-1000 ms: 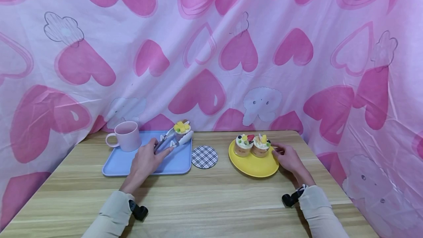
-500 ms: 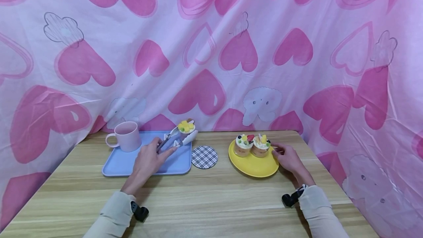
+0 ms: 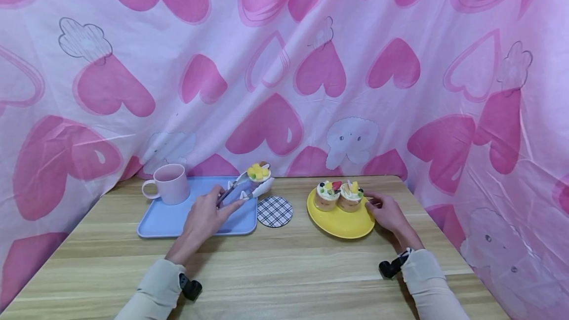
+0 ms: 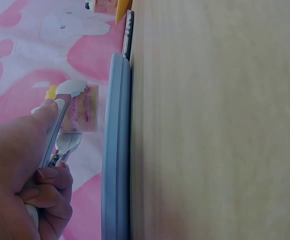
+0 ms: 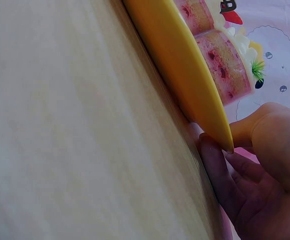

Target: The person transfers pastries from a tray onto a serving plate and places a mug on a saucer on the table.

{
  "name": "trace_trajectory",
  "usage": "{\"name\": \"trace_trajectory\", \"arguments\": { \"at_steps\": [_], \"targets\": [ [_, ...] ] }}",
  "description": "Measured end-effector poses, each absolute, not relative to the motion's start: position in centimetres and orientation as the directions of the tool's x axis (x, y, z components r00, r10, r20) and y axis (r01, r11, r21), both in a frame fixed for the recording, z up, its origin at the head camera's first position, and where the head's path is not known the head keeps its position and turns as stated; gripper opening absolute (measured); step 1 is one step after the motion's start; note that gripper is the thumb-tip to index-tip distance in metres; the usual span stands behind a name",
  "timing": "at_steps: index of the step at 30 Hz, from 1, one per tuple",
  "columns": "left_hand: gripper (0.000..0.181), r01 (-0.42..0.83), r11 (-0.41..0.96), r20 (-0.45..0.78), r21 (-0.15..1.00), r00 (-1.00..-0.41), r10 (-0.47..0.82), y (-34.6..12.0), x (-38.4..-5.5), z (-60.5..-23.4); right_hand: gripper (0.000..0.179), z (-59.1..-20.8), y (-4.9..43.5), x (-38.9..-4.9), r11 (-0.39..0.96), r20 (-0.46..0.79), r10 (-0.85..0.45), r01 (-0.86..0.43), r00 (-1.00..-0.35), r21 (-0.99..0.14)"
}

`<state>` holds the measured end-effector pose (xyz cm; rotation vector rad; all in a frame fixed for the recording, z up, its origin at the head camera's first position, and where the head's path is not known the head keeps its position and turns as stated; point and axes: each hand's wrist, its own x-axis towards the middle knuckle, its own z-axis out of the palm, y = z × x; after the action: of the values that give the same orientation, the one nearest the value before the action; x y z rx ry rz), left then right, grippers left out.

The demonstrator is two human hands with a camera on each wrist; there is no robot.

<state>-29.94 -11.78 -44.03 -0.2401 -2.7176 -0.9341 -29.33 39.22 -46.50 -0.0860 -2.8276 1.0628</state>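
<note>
My left hand (image 3: 206, 215) grips a pair of tongs (image 4: 58, 131). Between the tongs' white tips is a dessert cup (image 3: 259, 174) with yellow fruit cubes on top, its layered pink side (image 4: 85, 110) seen in the left wrist view. It is raised over the right rim of the blue tray (image 3: 173, 228). On the right, a yellow plate (image 3: 344, 226) bears two more dessert cups, one with a strawberry slice (image 3: 326, 196) and one with yellow fruit (image 3: 350, 198). My right hand (image 3: 386, 211) pinches the plate's right rim, thumb above and fingers below (image 5: 215, 165).
A pink mug (image 3: 171, 185) stands at the tray's back left. Between tray and plate lies a round checked coaster (image 3: 275, 211). A pink heart-print cloth (image 3: 266, 63) hangs behind the wooden table (image 3: 266, 280).
My left hand has moved to the right, carrying the tongs and the yellow-topped dessert cup from over the tray toward the coaster. The right hand and plate have stayed still.
</note>
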Motion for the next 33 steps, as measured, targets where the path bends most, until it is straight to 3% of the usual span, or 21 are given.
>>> {"name": "trace_trajectory", "arguments": {
  "at_steps": [12, 33],
  "targets": [
    [0.060, 0.250, 0.739, 0.273, 0.626, -0.957, 0.093, -10.6, -29.3, -43.8, 0.040, -46.4, 39.2, -29.3, 0.758, 0.092, 0.091, 0.009, -0.992, -0.652],
    [0.049, 0.335, 0.706, 0.295, 0.624, -0.938, 0.184, -8.0, -27.4, -43.0, 0.040, -46.5, 39.3, -29.3, 0.754, 0.098, 0.093, 0.006, -0.991, -0.656]
  ]
}}
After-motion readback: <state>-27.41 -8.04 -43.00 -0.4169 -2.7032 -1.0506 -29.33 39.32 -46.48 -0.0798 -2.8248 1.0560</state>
